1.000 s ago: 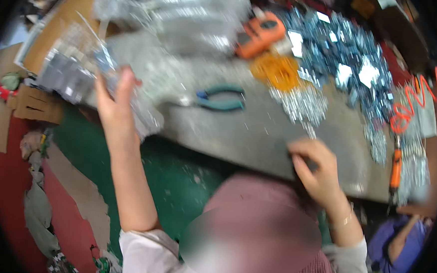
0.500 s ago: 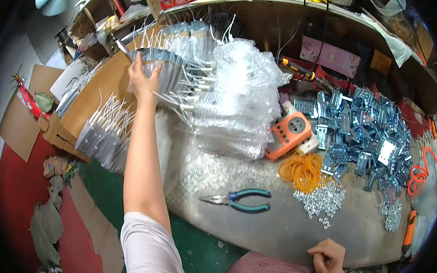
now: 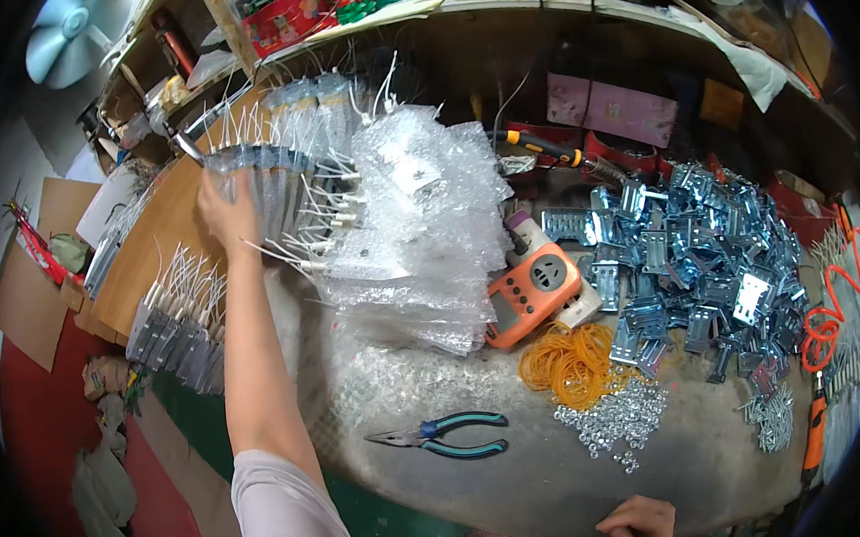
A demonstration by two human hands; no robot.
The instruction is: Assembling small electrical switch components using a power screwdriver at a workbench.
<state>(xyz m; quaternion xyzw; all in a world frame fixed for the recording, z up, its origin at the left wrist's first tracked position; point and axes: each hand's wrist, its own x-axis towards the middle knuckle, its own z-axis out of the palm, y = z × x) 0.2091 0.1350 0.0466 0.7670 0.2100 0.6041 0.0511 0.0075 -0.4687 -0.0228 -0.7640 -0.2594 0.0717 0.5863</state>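
Note:
My left hand (image 3: 228, 210) reaches far out to the left end of a row of bagged parts with white wires (image 3: 265, 185). Its thumb and fingers close around that end, and the fingertips are partly hidden. To its right lies a heap of clear bubble-wrap bags (image 3: 425, 190) with white leads sticking out. Below the forearm's left side stands a bundle of grey strips with white wires (image 3: 183, 333). My right hand (image 3: 640, 523) rests at the table's near edge, its fingers curled in and nothing visible in them. Pliers with teal handles (image 3: 440, 435) lie between the arms.
An orange socket meter (image 3: 533, 294) sits right of the bags. Near it are yellow rubber bands (image 3: 569, 366), small metal nuts (image 3: 617, 419) and a big pile of metal brackets (image 3: 700, 262). A screwdriver (image 3: 541, 147) lies behind. An orange coiled cord (image 3: 823, 328) hangs at the right.
The view has shifted, so the table's things appear farther left and mostly lower. My left hand has slid down along the row's left end. My right hand stays curled at the edge.

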